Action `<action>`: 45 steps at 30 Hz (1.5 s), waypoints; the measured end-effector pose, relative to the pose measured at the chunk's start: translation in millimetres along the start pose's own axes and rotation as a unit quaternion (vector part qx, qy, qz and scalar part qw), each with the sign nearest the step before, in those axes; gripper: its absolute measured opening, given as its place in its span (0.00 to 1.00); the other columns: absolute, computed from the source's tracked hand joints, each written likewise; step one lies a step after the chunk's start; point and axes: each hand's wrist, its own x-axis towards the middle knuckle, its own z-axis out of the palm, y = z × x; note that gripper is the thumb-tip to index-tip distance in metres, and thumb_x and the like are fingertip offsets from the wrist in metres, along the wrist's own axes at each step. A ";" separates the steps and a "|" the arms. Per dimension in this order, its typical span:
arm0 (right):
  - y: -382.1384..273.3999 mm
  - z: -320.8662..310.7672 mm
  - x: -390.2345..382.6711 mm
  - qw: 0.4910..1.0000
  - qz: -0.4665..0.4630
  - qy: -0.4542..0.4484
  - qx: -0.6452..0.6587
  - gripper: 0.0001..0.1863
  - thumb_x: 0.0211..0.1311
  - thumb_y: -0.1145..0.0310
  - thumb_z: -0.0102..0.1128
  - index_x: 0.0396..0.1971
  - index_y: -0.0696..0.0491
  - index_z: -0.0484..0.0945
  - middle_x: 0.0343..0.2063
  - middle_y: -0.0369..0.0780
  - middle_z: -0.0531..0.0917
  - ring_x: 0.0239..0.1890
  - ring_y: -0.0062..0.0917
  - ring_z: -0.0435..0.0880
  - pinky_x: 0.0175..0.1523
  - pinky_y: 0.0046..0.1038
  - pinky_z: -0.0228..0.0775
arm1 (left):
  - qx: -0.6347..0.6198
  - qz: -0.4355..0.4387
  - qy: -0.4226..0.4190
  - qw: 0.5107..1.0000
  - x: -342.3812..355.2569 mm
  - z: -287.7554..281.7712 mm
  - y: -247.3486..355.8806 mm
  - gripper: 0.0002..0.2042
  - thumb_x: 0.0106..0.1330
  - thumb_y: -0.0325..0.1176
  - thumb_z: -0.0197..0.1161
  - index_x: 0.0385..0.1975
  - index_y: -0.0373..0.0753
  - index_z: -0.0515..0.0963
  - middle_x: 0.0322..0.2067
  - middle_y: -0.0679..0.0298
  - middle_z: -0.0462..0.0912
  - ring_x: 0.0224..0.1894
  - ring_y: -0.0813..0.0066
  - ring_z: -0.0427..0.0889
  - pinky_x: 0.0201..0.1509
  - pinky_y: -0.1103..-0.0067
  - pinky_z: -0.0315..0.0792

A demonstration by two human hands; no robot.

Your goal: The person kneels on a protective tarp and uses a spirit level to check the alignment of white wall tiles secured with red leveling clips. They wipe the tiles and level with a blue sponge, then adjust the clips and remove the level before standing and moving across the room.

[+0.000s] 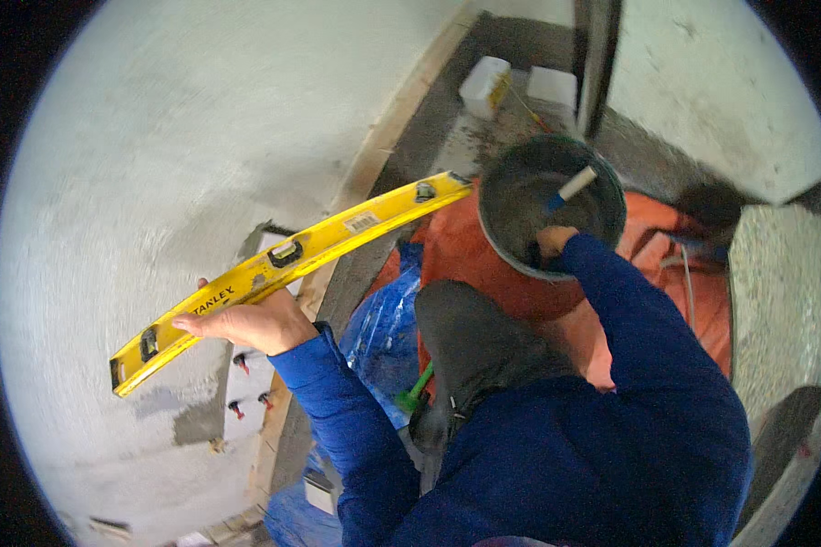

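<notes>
My left hand [251, 324] grips a long yellow spirit level [292, 260] near its lower end, holding it slanted against a pale plastered wall [155, 155]. My right hand [554, 242] reaches into a dark round bucket [611, 196] with grey mortar inside, and is closed at the bucket's near rim; what it holds is hidden. A tool with a white and blue handle [570, 189] stands in the bucket, just beyond that hand. Both arms wear blue sleeves.
An orange sheet [666, 237] and blue plastic bags [379, 328] lie under the bucket. Two white containers [486, 87] stand farther off on the grey floor. Small red clips [242, 363] stick out of the wall by a wooden strip [274, 428]. My dark knee [474, 342] is below the bucket.
</notes>
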 end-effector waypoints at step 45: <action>-352.7 -264.5 76.2 0.686 -0.392 0.512 0.335 0.16 0.56 0.70 0.72 0.46 0.53 0.85 0.32 0.40 0.86 0.32 0.22 0.84 0.41 0.26 0.77 | 0.161 -0.141 0.201 0.956 145.1 -278.0 -16.7 0.10 0.69 0.23 0.60 0.48 0.29 0.74 0.35 0.54 0.83 0.32 0.65 0.87 0.36 0.74 0.87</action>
